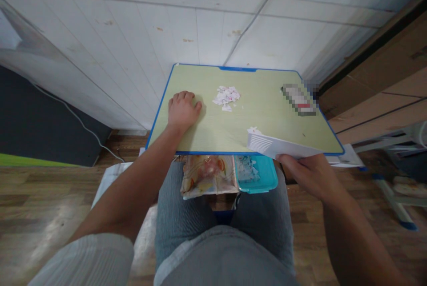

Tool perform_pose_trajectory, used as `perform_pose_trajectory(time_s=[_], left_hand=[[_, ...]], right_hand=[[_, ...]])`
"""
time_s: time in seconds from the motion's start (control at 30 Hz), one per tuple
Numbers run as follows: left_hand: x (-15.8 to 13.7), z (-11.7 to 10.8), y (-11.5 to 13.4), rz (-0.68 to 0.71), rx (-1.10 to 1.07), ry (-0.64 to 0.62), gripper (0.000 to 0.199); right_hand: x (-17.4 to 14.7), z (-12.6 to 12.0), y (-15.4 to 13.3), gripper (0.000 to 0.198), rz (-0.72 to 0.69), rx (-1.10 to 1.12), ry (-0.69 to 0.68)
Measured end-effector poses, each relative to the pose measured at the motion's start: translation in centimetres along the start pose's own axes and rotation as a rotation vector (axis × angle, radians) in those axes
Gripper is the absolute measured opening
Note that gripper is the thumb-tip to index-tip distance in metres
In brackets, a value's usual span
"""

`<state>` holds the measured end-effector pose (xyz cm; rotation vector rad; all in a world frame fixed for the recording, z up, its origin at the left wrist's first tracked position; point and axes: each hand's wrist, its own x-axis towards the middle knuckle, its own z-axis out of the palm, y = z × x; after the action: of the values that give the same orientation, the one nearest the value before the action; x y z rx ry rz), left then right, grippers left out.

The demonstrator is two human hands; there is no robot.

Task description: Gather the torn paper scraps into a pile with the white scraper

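Note:
My left hand (183, 107) rests palm down at the left of a small pale green table (207, 132) with a blue rim, its fingers loosely bent and the thumb apart, holding nothing. At the table's near right edge my right hand (308, 172) grips a long white card (278, 145) with printed lines at its left end. A few white paper scraps (254, 130) lie against the far side of that end. Farther back, in the middle, is a small heap of torn white paper bits (227, 95) with pinkish marks. Part of the right fingers is hidden behind the card.
A blurred-out phone-like object (299, 99) lies at the table's right. Under the near edge, over my lap, are a patterned open box (210, 188) and a turquoise container (258, 187) holding whitish scraps. Behind stands a white panelled wall (150, 37); cardboard boxes (376, 81) stand right.

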<state>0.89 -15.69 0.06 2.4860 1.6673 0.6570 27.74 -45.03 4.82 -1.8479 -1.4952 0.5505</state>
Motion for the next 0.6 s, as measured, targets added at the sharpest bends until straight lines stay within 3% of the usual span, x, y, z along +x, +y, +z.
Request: perform_pose_trajectory(time_s=[0.33, 0.6], left_hand=[[0.0, 0.1, 0.1, -0.007, -0.008, -0.005, 0.044], [-0.1, -0.1, 0.4, -0.013, -0.012, -0.014, 0.041]], right_hand=[[-0.3, -0.5, -0.4, 0.023, 0.123, 0.053, 0.219], [-2.7, 0.3, 3.0, 0.025, 0.318, 0.128, 0.286]])
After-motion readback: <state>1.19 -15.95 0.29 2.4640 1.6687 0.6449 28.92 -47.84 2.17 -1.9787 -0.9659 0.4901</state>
